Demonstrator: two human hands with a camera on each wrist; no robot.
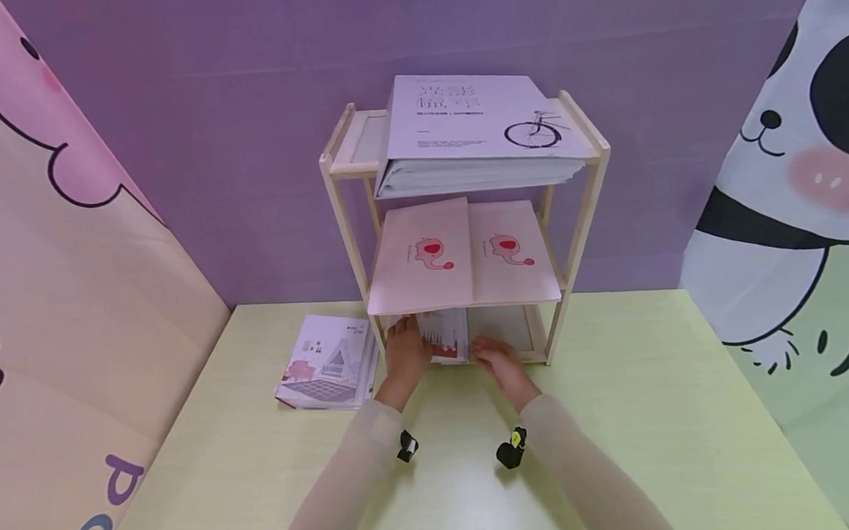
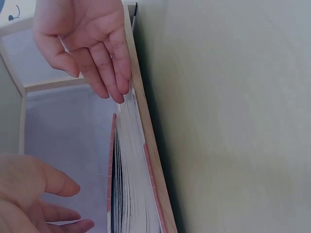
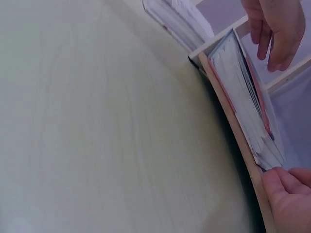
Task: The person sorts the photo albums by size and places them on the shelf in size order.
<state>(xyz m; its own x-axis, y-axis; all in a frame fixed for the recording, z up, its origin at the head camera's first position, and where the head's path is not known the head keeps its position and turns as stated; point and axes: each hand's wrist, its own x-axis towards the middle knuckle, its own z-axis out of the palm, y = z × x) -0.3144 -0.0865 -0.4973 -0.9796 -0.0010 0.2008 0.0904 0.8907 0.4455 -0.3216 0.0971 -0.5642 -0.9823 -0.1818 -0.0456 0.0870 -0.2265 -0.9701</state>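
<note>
A thick book [image 1: 446, 334] with white pages lies flat on the bottom shelf [image 1: 503, 329] of a small wooden rack. My left hand [image 1: 407, 352] hovers over its left part, fingers loose and holding nothing; the left wrist view shows this hand [image 2: 36, 199] beside the cover's edge. At the other end of the book [image 3: 240, 92], the fingertips of my right hand [image 3: 291, 194] rest against the page corner by the shelf's front rail. Those fingers look extended in the left wrist view, the palm of the right hand [image 2: 92, 43] showing.
Two pink elephant-print books [image 1: 420, 257] lie side by side on the middle shelf, overhanging its front. A large book with a bicycle cover [image 1: 474, 118] covers most of the top shelf. Left of the rack, more books [image 1: 329, 362] are stacked on the pale table [image 1: 656, 413].
</note>
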